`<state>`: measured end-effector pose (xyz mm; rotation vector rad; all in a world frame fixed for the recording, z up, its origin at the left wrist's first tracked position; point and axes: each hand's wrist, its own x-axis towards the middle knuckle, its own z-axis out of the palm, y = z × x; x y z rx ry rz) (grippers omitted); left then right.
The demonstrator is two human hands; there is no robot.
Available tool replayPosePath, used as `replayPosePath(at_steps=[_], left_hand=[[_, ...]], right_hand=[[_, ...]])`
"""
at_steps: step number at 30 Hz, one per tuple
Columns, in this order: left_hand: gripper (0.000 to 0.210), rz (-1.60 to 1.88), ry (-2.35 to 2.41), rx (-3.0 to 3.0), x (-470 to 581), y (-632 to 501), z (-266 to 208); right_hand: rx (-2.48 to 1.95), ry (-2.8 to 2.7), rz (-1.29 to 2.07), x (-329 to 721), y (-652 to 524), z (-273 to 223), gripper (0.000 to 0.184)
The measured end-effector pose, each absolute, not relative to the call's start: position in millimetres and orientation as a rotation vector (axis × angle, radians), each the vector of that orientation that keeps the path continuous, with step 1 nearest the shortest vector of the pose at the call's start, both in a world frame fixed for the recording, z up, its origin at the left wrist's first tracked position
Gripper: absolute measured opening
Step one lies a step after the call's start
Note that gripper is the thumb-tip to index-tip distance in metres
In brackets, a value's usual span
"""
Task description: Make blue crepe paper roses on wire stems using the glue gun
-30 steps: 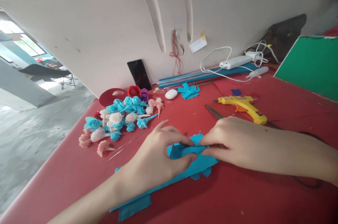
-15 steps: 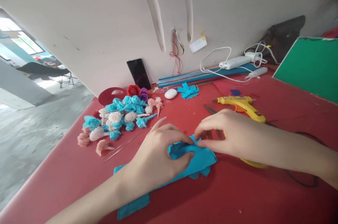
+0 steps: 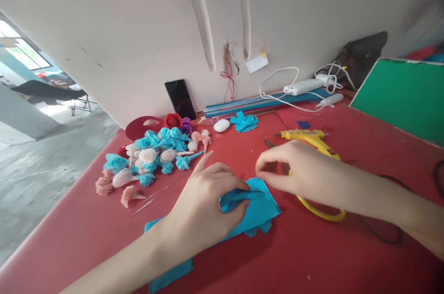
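My left hand [image 3: 211, 199] pinches a folded piece of blue crepe paper [image 3: 231, 199] between thumb and fingers, its little finger raised. Under that hand lies a stack of blue crepe paper strips [image 3: 262, 204], partly hidden by the palm and wrist. My right hand [image 3: 286, 164] is just beyond the paper's far right edge, thumb and index fingertips brought together; whatever may be between them is too small to make out. Below the right wrist show the yellow handles of scissors [image 3: 324, 213]. A yellow glue gun [image 3: 312, 139] lies behind the same hand.
Blue, white and pink paper flowers [image 3: 149, 155] are heaped at the left, with thin wires [image 3: 157, 197] in front. A phone [image 3: 181, 99] leans on the wall. A white egg-shaped object [image 3: 221, 125], blue scraps [image 3: 244, 121], a white power strip [image 3: 305, 87] and a green board [image 3: 402, 100] stand farther back.
My right hand has drawn slightly away from the blue paper, where its fingertips were touching before. The left hand keeps its pinch on the piece. The whole view has shifted a little.
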<state>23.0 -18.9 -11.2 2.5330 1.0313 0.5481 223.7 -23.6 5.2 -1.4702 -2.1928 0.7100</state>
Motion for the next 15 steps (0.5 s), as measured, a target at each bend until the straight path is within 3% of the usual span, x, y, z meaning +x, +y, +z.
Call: replayPosePath(at_steps=[7, 15], left_hand=[[0.007, 0.779, 1.049, 2.446, 22, -10, -13], [0.007, 0.831, 1.028, 2.445, 23, -5, -20]], right_hand=[[-1.838, -1.765, 0.266, 285, -24, 17, 0.016], [-2.431, -1.628, 0.466, 351, -9, -68, 0.027]])
